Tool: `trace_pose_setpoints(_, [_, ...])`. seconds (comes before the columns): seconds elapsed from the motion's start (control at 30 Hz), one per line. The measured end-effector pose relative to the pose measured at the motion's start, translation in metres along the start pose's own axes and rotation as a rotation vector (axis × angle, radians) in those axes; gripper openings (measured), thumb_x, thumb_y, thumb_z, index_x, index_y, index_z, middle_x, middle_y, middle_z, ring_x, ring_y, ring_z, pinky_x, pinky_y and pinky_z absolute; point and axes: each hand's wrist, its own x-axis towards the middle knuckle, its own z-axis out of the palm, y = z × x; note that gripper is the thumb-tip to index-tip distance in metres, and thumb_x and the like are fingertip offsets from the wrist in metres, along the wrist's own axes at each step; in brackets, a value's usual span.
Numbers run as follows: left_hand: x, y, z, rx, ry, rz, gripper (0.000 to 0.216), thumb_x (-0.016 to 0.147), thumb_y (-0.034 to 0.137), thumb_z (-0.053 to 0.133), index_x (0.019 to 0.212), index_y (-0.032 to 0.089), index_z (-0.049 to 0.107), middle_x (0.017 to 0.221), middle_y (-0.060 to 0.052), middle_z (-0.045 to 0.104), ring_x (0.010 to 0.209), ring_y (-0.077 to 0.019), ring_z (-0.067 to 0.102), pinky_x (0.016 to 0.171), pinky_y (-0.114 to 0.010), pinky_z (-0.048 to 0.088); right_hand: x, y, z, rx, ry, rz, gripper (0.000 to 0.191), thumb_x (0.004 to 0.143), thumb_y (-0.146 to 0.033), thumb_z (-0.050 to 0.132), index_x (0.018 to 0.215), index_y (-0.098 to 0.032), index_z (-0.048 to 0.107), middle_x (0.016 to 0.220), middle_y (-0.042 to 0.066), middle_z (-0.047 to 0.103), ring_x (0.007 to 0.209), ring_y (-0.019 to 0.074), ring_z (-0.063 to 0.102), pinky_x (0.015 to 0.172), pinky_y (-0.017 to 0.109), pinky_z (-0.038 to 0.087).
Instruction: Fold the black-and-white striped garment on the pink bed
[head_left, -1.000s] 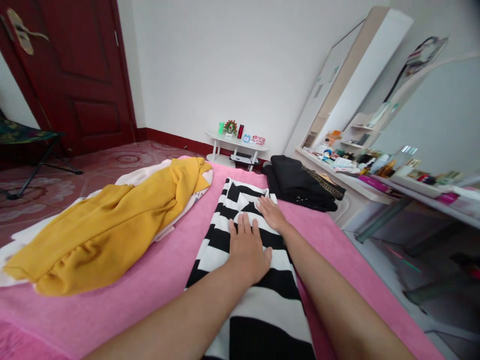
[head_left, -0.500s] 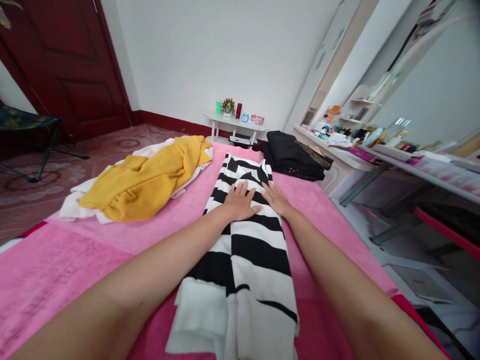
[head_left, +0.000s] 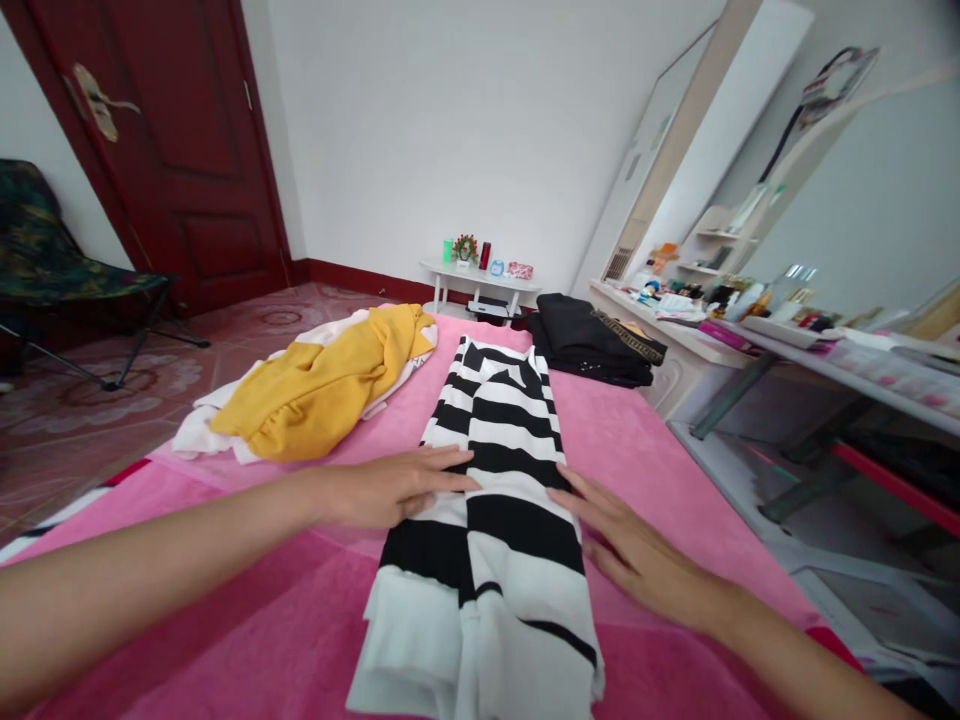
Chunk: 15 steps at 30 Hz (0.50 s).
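Two bare hands lie flat on the bed, one at each long edge of a black-and-white striped knit garment [head_left: 495, 480] that is folded into a narrow strip and runs lengthwise down the middle of the pink towelling bed cover [head_left: 225, 620]. The left hand [head_left: 390, 487] rests palm down with its fingers stretched out and close together, the fingertips [head_left: 457, 470] lying over the garment's left edge on a white stripe; it grips nothing. The right hand [head_left: 637, 550] is likewise spread open and flat, its fingers touching the garment's right edge while the palm sits on the pink cover just beside it; it has hold of nothing either. The near end of the striped garment shows looser white folds bunched towards the person.

To the left, well apart from the hands, a mustard-yellow cloth [head_left: 322, 390] lies crumpled on top of a cream-white one [head_left: 196, 435]. At the far right corner of the bed sits a folded black garment with a patterned gold band [head_left: 592, 340]. Beyond the bed stands a small white side table [head_left: 480, 285] carrying little objects, a dark red door [head_left: 172, 150] is at the left, and a cluttered dressing table with a mirror [head_left: 750, 320] lines the right wall
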Motion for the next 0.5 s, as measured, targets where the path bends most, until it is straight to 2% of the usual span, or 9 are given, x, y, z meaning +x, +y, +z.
trace_pose_setpoints(0.07, [-0.018,0.008,-0.012,-0.051,-0.062,-0.033,0.057,0.083,0.009,0.044,0.13,0.041,0.047,0.149,0.007,0.033,0.134,-0.014,0.034,0.105,-0.035,0.036,-0.019,-0.01,-0.004,-0.018,-0.037,-0.024,0.063,0.088,-0.022,0.045,0.145,-0.038,0.025,0.155,-0.005,0.012,0.141,0.0205,0.018,0.114,0.042,0.024])
trace_pose_setpoints(0.17, [-0.033,0.024,-0.021,-0.099,-0.1,-0.064,0.067,0.074,0.012,0.054,0.133,0.043,0.043,0.151,0.005,0.027,0.136,-0.0189,0.031,0.105,-0.042,0.033,-0.034,-0.019,-0.001,-0.022,-0.077,-0.048,0.073,0.083,-0.021,0.054,0.146,-0.036,0.021,0.154,-0.003,0.013,0.141,0.022,0.017,0.113,0.043,0.026])
trace_pose_setpoints(0.27, [-0.031,0.039,-0.015,-0.06,-0.082,0.006,0.074,0.07,0.021,0.064,0.136,0.044,0.038,0.154,0.004,0.016,0.14,-0.0251,0.021,0.111,-0.048,0.021,-0.028,-0.028,0.006,0.0,-0.041,-0.101,0.073,0.083,-0.025,0.056,0.146,-0.035,0.022,0.154,-0.001,0.015,0.141,0.0217,0.018,0.113,0.041,0.027])
trace_pose_setpoints(0.33, [-0.023,0.046,-0.007,-0.037,-0.083,0.077,0.069,0.072,0.023,0.064,0.134,0.044,0.042,0.154,0.005,0.015,0.141,-0.0268,0.017,0.113,-0.05,0.014,-0.017,-0.034,0.009,0.023,0.015,-0.144,0.065,0.087,-0.029,0.054,0.145,-0.035,0.026,0.154,0.001,0.018,0.14,0.0213,0.02,0.114,0.041,0.025])
trace_pose_setpoints(0.4, [-0.014,0.052,-0.001,-0.054,-0.073,0.117,0.052,0.077,0.024,0.06,0.125,0.042,0.054,0.151,0.004,0.028,0.139,-0.0271,0.024,0.114,-0.05,0.014,-0.006,-0.041,0.009,0.062,0.062,-0.179,0.051,0.09,-0.031,0.051,0.139,-0.035,0.039,0.15,0.002,0.03,0.137,0.0211,0.028,0.114,0.043,0.023])
trace_pose_setpoints(0.47, [-0.008,0.058,0.001,-0.13,-0.05,0.13,0.03,0.083,0.025,0.054,0.11,0.033,0.065,0.134,-0.001,0.053,0.127,-0.0251,0.044,0.109,-0.045,0.028,0.002,-0.05,0.007,0.132,0.105,-0.173,0.036,0.091,-0.03,0.05,0.127,-0.035,0.054,0.138,0.002,0.049,0.128,0.0205,0.044,0.113,0.043,0.025])
trace_pose_setpoints(0.5, [-0.007,0.063,0.0,-0.185,-0.04,0.136,0.024,0.086,0.027,0.05,0.103,0.028,0.067,0.12,-0.004,0.063,0.115,-0.0231,0.054,0.103,-0.04,0.036,0.003,-0.055,0.006,0.185,0.13,-0.15,0.03,0.091,-0.029,0.05,0.119,-0.034,0.06,0.126,0.002,0.06,0.119,0.0199,0.054,0.11,0.041,0.03])
